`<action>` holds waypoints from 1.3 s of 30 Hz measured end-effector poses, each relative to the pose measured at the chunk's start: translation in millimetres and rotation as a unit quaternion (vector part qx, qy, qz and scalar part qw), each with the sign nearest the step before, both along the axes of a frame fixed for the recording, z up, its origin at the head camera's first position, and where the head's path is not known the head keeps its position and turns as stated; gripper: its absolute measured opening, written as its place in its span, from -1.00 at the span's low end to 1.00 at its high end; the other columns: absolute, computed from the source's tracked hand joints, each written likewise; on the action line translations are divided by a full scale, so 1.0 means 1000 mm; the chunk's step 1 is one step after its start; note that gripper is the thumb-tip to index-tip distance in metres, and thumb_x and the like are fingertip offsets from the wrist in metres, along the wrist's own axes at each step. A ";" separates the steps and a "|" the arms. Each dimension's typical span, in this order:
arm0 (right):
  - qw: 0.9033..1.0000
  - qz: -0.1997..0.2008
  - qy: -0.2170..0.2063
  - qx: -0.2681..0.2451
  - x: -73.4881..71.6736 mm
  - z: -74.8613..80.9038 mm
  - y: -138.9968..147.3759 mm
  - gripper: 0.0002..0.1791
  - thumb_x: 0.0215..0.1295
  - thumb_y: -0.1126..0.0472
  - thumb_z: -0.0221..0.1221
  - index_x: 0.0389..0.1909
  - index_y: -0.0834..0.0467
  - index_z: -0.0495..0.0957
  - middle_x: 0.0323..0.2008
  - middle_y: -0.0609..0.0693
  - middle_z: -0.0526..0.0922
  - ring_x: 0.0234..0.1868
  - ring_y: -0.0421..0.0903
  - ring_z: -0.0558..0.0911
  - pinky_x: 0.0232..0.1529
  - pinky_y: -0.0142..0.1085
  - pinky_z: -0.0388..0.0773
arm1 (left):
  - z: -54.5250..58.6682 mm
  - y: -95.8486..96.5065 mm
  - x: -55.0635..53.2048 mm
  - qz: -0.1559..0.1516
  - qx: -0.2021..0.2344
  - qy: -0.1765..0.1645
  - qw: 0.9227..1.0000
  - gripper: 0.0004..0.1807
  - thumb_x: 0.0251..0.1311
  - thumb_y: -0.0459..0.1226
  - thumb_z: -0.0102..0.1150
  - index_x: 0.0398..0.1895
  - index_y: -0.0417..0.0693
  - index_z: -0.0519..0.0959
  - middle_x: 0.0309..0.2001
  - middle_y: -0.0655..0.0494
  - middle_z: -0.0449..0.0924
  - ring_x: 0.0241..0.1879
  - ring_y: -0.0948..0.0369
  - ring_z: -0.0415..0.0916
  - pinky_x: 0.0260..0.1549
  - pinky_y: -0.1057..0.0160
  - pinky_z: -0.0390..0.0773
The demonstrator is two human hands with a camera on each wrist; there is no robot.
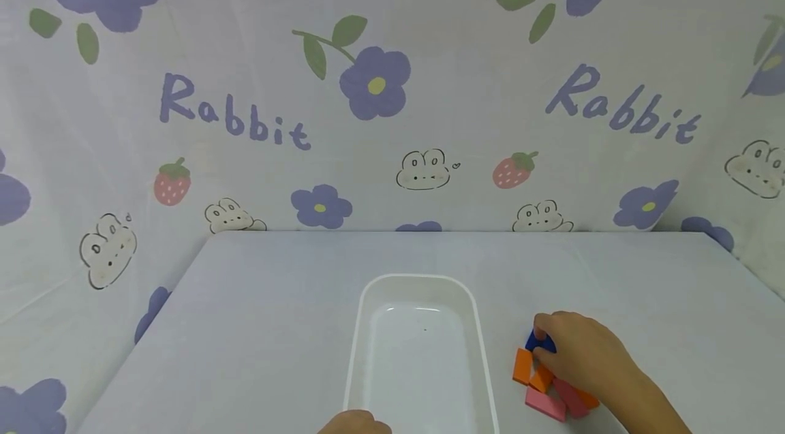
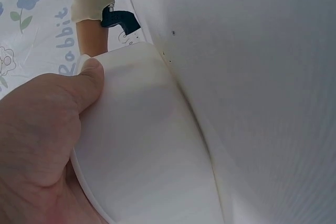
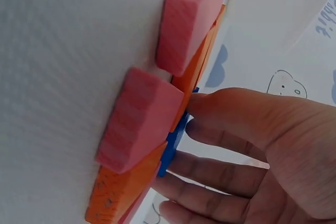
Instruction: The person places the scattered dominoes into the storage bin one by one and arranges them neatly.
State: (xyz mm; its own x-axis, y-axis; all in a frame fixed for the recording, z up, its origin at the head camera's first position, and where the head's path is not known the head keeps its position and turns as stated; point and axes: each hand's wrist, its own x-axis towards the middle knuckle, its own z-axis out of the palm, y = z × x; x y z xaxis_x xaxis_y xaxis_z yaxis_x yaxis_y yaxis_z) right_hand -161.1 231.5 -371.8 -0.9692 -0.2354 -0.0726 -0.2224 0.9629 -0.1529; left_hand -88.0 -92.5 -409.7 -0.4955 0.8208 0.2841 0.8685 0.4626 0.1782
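At the pile on the right, my right hand [image 1: 585,352] has its thumb and fingers around a blue block [image 1: 544,342]. In the right wrist view that blue block [image 3: 176,142] lies partly behind the others, between thumb and fingertips. Around it lie orange blocks [image 1: 522,366] and pink blocks [image 1: 544,404], close together on the table. My left hand [image 2: 47,129] grips the near rim of a white plastic tub [image 2: 142,129], its thumb over the edge. Seen from the head, only the knuckles of that hand show at the bottom, and the tub [image 1: 353,359] holds no blocks.
A white tabletop [image 1: 270,325] carries the tub and the blocks. Behind it hangs a pale cloth [image 1: 454,66] printed with flowers, rabbits and strawberries. The right forearm [image 1: 644,403] passes over the table's near right part.
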 end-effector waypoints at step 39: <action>0.991 0.049 0.117 -0.038 0.002 0.006 -0.001 -0.79 -0.07 0.03 0.28 -0.42 -0.01 0.51 -0.47 -0.16 0.47 -0.47 -0.21 0.39 -0.42 -0.28 0.47 | 0.005 0.001 0.001 -0.010 -0.002 0.067 0.998 -0.88 -0.21 -0.14 0.26 -0.48 0.21 0.60 -0.76 0.41 0.22 -0.69 0.55 0.00 -0.62 0.63 0.01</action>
